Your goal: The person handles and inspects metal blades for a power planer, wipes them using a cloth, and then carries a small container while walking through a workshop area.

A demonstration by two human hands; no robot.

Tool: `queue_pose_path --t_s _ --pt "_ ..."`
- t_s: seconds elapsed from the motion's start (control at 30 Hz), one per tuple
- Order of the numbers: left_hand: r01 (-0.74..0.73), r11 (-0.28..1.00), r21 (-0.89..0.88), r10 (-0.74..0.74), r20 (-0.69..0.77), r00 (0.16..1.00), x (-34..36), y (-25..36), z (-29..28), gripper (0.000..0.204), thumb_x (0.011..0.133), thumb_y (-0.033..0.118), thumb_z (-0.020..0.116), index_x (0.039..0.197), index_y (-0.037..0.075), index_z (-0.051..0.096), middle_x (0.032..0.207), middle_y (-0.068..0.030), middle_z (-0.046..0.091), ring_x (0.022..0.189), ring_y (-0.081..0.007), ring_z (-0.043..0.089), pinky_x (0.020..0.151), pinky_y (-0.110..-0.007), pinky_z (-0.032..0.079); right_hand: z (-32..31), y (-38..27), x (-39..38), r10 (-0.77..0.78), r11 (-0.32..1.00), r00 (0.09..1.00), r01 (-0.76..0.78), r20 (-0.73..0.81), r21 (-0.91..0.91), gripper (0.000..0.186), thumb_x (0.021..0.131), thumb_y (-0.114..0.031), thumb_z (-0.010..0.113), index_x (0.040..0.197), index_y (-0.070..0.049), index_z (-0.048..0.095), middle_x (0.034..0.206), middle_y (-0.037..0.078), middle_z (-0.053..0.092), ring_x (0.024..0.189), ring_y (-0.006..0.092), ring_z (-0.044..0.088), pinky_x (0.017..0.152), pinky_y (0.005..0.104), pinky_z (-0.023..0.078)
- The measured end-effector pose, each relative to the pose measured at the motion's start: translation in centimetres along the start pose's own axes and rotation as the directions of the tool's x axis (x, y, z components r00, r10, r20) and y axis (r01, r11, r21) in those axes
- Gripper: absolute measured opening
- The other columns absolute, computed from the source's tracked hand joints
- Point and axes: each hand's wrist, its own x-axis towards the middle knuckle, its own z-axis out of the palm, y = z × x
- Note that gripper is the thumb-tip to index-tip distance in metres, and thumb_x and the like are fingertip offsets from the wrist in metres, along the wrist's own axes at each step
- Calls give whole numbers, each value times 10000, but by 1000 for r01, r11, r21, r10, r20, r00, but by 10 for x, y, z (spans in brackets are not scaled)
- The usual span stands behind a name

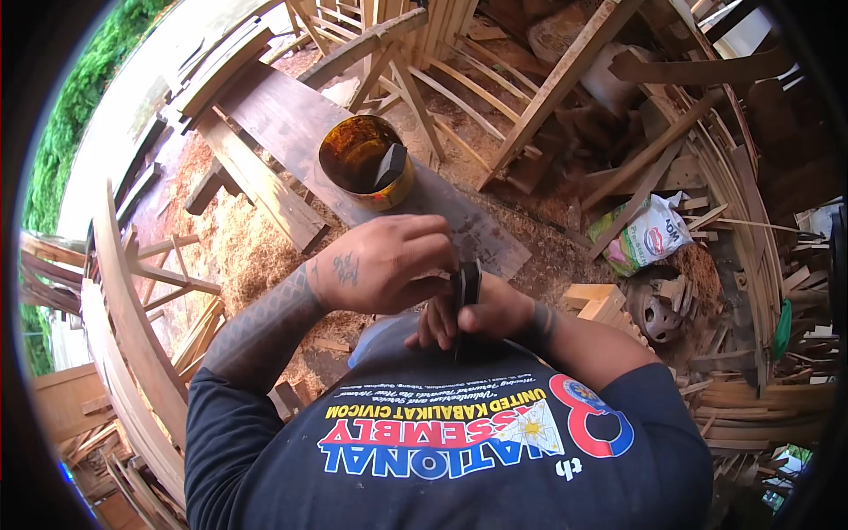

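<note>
In front of my chest, my right hand (486,311) is closed around a narrow black object (466,281) held on end. Its exact kind is not clear. My left hand (390,263) is raised close to its left side with the fingers curled in. Whatever those fingertips pinch, if anything, is hidden. Beyond my left hand, a round yellow can (382,198) with a brown-stained inside stands on a wide plank. A dark block with a paler grey face (391,164) leans inside the can.
The wide plank (291,115) runs from far left toward the middle. Wooden frames (402,88) stand beyond it. Sawdust (265,256) covers the ground. To the right lie a printed plastic sack (649,234) and stacked curved boards (746,194); a long board (132,291) rises at left.
</note>
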Motion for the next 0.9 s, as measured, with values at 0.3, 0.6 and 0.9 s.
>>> queue_pose_path --t_s 0.3,0.6,0.9 --pt "254 928 -272 -281 -64 957 -6 -14 3 394 779 156 837 1114 21 680 1065 -116 647 967 -261 649 811 -376 506 5 -1 5 -37 980 998 46 -50 192 400 953 -434 699 926 -40 636 895 118 651 1020 279 651 1005 522 504" --pt "107 984 -144 -112 -24 993 -6 -13 17 1226 565 335 944 1562 20 305 1537 -205 395 1444 -368 376 1183 -442 346 -1 4 12 -46 898 936 192 -350 395 521 961 -606 572 1039 -97 650 963 102 687 1014 275 675 935 515 545" --pt "102 941 -323 -136 -84 987 -9 -33 34 1165 562 257 958 1512 10 330 1465 -197 482 1410 -336 453 1176 -423 356 -1 6 8 18 920 906 151 -424 362 465 983 -551 593 1138 -116 643 984 57 691 986 203 672 904 392 535"
